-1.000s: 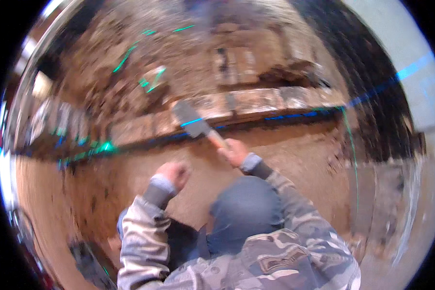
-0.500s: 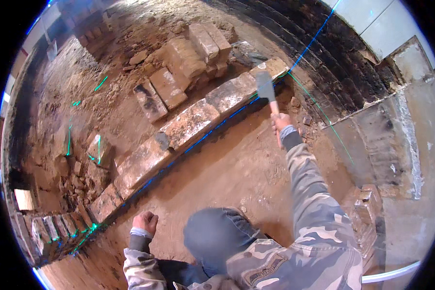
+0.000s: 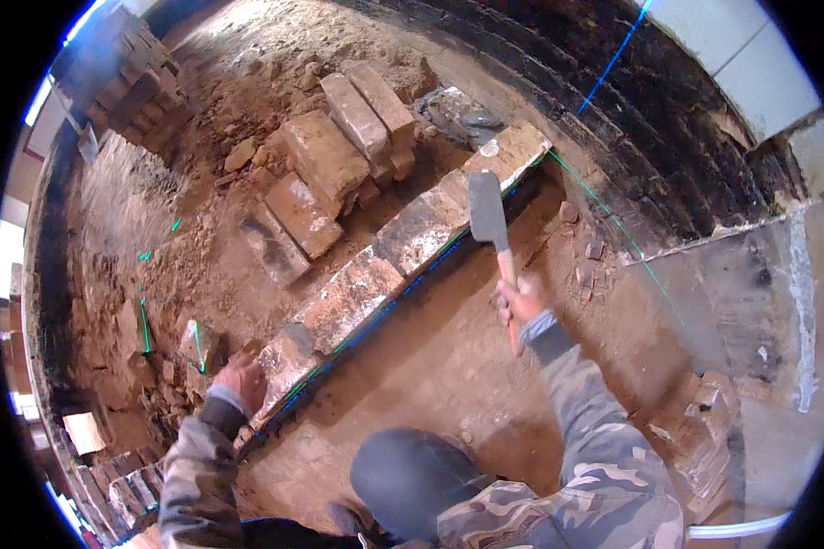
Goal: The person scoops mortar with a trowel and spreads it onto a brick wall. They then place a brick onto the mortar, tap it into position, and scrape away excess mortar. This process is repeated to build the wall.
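Note:
My right hand (image 3: 519, 300) is closed round the wooden handle of a mason's trowel (image 3: 487, 209). Its flat, grey, broad blade points away from me and overlaps the near edge of a row of bricks (image 3: 348, 293). That row runs diagonally from near left to far right, its tops whitish and blackened. My left hand (image 3: 240, 380) is at the row's left part, touching its far side with fingers partly spread. A grey patch (image 3: 295, 342) lies on the row just right of that hand. Blue and green light lines trace the row's near edge.
Beyond the row lie several loose bricks (image 3: 325, 165) on rubble and soil. A dark lump of mortar (image 3: 476, 117) sits near the row's far end, beside a blackened brick wall (image 3: 613, 119). More bricks (image 3: 133, 485) stand at near left; a brick stack (image 3: 700, 439) is at right.
My left hand has reached forward and left, from above the floor to the brick row. The trowel has shifted slightly toward me, still in my right hand. The whole view has also shifted.

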`<action>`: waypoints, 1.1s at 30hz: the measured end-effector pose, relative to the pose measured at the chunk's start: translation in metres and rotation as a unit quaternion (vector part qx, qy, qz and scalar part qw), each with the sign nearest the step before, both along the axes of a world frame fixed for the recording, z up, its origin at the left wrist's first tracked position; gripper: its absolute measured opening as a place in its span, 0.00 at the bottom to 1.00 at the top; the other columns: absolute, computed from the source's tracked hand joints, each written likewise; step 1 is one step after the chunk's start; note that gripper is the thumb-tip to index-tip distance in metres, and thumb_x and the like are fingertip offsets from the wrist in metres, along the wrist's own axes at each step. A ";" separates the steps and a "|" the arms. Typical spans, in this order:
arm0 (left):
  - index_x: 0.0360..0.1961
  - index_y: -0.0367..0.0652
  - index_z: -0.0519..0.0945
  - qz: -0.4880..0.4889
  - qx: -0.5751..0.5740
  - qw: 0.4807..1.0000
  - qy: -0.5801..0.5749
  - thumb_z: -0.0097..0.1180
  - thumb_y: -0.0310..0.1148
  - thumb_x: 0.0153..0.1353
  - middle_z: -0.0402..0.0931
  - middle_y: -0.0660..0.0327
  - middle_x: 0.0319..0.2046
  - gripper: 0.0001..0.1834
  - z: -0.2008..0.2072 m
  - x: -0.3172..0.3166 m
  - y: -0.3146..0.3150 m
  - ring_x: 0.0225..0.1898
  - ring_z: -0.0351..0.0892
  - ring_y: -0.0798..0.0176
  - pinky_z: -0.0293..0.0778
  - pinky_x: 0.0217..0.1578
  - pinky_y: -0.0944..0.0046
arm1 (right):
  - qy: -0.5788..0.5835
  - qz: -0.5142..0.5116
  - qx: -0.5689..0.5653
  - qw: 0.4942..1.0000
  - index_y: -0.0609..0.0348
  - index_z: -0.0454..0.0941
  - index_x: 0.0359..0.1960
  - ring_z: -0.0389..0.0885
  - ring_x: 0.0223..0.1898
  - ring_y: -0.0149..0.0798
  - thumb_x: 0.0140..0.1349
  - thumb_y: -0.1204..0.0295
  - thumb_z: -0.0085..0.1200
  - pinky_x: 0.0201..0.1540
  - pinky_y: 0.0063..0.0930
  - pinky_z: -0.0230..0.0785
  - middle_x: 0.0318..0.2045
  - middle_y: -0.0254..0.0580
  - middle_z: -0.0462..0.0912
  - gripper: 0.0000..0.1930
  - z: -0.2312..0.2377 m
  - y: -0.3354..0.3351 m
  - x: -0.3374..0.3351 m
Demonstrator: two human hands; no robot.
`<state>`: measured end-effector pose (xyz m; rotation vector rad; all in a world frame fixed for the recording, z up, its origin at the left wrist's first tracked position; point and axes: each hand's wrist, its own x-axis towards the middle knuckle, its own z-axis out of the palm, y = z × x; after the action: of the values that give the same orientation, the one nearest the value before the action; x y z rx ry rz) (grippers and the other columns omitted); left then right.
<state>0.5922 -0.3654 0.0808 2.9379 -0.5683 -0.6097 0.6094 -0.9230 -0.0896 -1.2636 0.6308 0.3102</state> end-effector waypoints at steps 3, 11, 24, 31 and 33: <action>0.36 0.39 0.78 -0.042 0.014 0.999 0.009 0.59 0.36 0.57 0.75 0.47 0.39 0.12 0.012 0.045 -0.036 0.46 0.77 0.40 0.76 0.47 0.47 | 0.026 -0.005 -0.001 1.000 0.54 0.68 0.35 0.69 0.14 0.29 0.70 0.63 0.55 0.14 0.30 0.67 0.21 0.32 0.71 0.11 0.029 0.005 -0.001; 0.65 0.34 0.66 -0.233 -0.169 0.949 -0.128 0.61 0.50 0.60 0.63 0.44 0.68 0.40 -0.101 0.133 -0.138 0.70 0.60 0.41 0.59 0.69 0.46 | -0.128 0.011 -0.066 0.990 0.60 0.71 0.31 0.74 0.16 0.34 0.69 0.72 0.50 0.19 0.33 0.71 0.20 0.38 0.75 0.08 0.087 0.013 0.121; 0.67 0.34 0.66 -0.181 -0.202 0.956 -0.108 0.54 0.54 0.65 0.57 0.47 0.72 0.40 -0.130 0.160 -0.205 0.75 0.52 0.45 0.50 0.73 0.47 | -0.084 -0.303 -0.117 0.942 0.63 0.72 0.31 0.74 0.16 0.37 0.65 0.77 0.48 0.16 0.36 0.67 0.19 0.40 0.75 0.04 0.064 0.079 0.278; 0.67 0.34 0.67 -0.180 -0.230 0.953 -0.083 0.53 0.54 0.66 0.57 0.46 0.72 0.39 -0.126 0.171 -0.202 0.75 0.52 0.45 0.50 0.72 0.46 | -0.089 -0.229 -0.127 0.961 0.64 0.70 0.31 0.73 0.16 0.34 0.62 0.79 0.48 0.16 0.33 0.67 0.19 0.39 0.74 0.03 0.076 0.099 0.301; 0.66 0.34 0.68 -0.178 -0.240 0.951 -0.082 0.53 0.54 0.66 0.58 0.46 0.72 0.38 -0.128 0.175 -0.203 0.74 0.53 0.44 0.51 0.72 0.45 | -0.066 -0.229 -0.148 0.960 0.63 0.70 0.31 0.73 0.16 0.34 0.63 0.79 0.48 0.16 0.32 0.67 0.20 0.38 0.74 0.02 0.083 0.095 0.319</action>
<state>0.7673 -0.5685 -0.0473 2.4493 -1.1024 -0.2043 0.9287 -0.8276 -0.0065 -1.3642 0.8532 -0.2601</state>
